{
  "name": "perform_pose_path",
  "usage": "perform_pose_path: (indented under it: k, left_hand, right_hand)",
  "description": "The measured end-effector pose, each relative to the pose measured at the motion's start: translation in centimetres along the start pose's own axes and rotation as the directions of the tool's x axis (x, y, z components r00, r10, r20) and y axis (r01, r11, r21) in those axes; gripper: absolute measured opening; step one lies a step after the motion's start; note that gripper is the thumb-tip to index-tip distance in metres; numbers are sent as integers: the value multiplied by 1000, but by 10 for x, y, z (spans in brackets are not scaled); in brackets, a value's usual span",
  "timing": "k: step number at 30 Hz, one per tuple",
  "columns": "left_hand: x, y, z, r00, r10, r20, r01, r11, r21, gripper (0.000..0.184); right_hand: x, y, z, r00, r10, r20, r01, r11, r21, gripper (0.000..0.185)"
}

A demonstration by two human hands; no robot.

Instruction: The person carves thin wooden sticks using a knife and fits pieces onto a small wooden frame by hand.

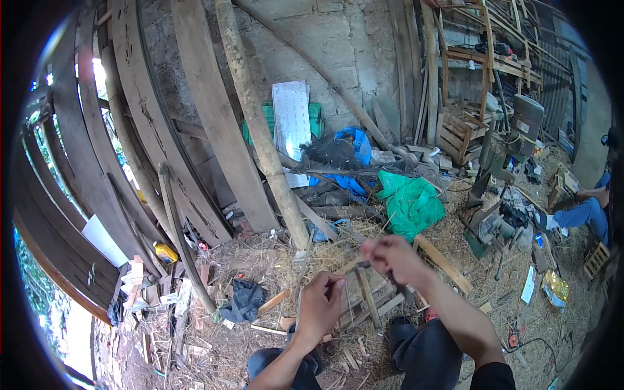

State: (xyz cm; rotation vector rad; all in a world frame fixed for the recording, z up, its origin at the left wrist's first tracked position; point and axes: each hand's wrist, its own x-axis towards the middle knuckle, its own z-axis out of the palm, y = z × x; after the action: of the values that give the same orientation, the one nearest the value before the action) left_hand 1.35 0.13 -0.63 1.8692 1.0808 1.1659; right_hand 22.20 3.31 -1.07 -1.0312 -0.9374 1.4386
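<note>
My left hand (320,304) is closed in a pinch, thumb against the fingers, low in the middle of the view. Farther right and a little higher, my right hand (394,261) has its fingers curled together, slightly blurred. Whatever sits in either pinch is too thin or hidden to name. Between and below the hands stands what looks like a hammer (368,296), with a dark head and a wooden handle, leaning among wood pieces. My hands are apart from each other, above the straw-covered ground.
Green plastic sheeting (411,205) lies ahead, beside a wooden plank (444,263). A bamboo pole (260,123) and tall boards (218,110) lean at the left. A black cloth or bag (244,300) and a yellow bottle (165,252) lie left. Another person's leg (582,218) shows at right.
</note>
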Motion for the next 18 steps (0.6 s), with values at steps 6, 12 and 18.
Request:
perform_pose_path:
  k: [6,12,18]
  left_hand:
    - [0,2,-4,998,-64,27,64,998,-7,11]
    - [1,2,-11,983,-135,127,142,988,-54,16]
    - [2,-10,-12,948,-255,192,289,941,-176,18]
  right_hand:
    - [-14,-7,12,994,35,104,-37,999,22,13]
    - [-1,-11,-7,997,-72,-7,72,996,46,19]
    - [-18,-5,15,984,58,166,-47,997,-68,23]
